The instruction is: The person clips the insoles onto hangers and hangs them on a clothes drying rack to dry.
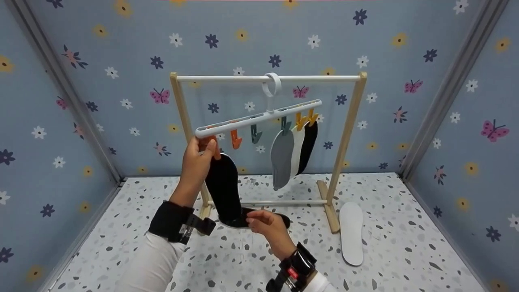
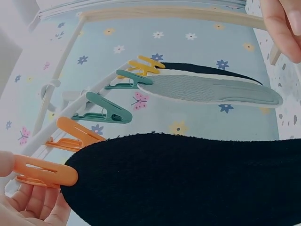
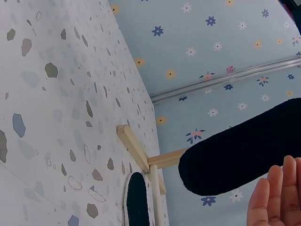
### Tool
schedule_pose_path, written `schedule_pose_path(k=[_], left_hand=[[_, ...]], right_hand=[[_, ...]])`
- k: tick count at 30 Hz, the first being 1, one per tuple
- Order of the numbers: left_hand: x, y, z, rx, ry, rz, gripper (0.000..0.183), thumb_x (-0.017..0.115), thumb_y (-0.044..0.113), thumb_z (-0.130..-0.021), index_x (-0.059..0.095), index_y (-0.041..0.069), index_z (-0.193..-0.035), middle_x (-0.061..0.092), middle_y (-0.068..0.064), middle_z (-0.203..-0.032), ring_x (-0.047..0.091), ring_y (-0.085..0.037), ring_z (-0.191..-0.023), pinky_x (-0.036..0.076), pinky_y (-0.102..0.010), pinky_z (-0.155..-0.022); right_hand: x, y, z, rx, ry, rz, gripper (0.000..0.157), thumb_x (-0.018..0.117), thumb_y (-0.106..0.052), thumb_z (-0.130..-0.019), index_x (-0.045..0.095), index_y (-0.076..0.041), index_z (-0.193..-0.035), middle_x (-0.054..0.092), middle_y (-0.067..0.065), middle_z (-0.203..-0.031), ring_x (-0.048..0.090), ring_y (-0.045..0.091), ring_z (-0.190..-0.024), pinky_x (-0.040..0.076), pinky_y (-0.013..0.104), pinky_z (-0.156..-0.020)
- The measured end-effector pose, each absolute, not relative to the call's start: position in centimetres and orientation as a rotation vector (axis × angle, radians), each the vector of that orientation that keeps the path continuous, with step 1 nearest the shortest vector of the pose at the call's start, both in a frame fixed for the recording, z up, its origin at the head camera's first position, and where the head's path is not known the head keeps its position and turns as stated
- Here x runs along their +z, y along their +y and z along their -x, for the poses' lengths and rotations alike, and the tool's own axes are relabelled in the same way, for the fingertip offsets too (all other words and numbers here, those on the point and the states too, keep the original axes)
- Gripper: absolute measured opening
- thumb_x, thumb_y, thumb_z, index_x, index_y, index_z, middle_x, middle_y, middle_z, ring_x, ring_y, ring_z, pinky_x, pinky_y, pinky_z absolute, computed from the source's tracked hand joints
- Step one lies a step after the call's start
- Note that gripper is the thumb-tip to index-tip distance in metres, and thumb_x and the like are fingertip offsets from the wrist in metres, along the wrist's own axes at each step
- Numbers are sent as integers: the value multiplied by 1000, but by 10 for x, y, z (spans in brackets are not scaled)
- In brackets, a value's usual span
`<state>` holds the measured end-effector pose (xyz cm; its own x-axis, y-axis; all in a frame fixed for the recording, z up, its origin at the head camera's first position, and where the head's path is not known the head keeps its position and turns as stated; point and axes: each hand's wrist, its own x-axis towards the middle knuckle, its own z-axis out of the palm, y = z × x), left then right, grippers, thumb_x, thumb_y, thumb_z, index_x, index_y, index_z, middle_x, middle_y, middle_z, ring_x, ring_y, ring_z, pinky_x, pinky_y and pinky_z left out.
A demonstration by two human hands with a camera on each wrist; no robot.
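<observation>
My left hand [image 1: 198, 160] pinches an orange clothespin [image 2: 47, 172] at the near-left end of the white clip hanger [image 1: 235, 123], thumb on one side and fingers on the other. A black insole [image 1: 222, 186] hangs from that clothespin, its upper end between the clip's tips. My right hand [image 1: 268, 229] is beside the insole's lower end, fingers loosely bent and holding nothing; in the right wrist view its fingers [image 3: 277, 195] look fairly straight. On the hanger's other half hang a grey insole [image 1: 282, 156], a white insole [image 1: 297, 148] and another black insole [image 1: 309, 146].
The hanger's ring [image 1: 272, 84] loops over the top bar of a wooden rack [image 1: 348, 138]. Another orange clothespin [image 1: 235, 140] and a green one [image 1: 255, 134] hang unused. On the speckled table lie a white insole [image 1: 351, 233] and a dark insole [image 3: 137, 200]. Flowered walls surround it.
</observation>
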<state>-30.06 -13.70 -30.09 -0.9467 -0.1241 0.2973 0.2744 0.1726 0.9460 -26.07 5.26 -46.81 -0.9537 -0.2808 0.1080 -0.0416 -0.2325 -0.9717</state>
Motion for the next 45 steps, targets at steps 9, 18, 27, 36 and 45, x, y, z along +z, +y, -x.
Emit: schedule_pose_path(k=[9,18,27,36,45], left_hand=[[-304,-137,299,-1834,-2126,148,39,46,26,-100,41,3,-131,49,-14,-117,44,-24,-110,36,-38,-94],[-308,-139,299,-1817,-2108,155,41,49,25,-99,41,3,-133,51,-15,-115,46,-24,-107,37,-38,-93],[-310,-138,300,-1800,-2115,125,40,51,28,-98,43,4,-130,52,-13,-110,47,-23,-106,38,-39,-95],[-310,-140,301,-1788,-2063,149,37,54,23,-96,47,1,-124,54,-13,-116,49,-22,-109,40,-37,-94],[-308,-141,288,-1631,-2032,174,42,61,22,-92,46,2,-125,51,-11,-117,50,-22,-110,40,-33,-97]], right_hand=[[-474,52,258,-2315,1859,369,27,58,-5,-89,59,11,-111,67,13,-101,61,13,-85,52,29,-78],[-476,55,257,-2293,1862,348,28,61,-8,-87,60,8,-110,68,6,-96,62,15,-86,52,27,-77],[-479,59,257,-2305,1871,382,29,60,-7,-88,59,10,-111,68,7,-97,62,16,-87,52,28,-78],[-481,60,257,-2322,1858,352,28,60,-4,-87,58,11,-111,67,11,-98,61,14,-84,52,27,-76],[-487,69,262,-2278,1909,364,30,63,-7,-88,58,13,-111,65,0,-89,60,12,-82,51,27,-75]])
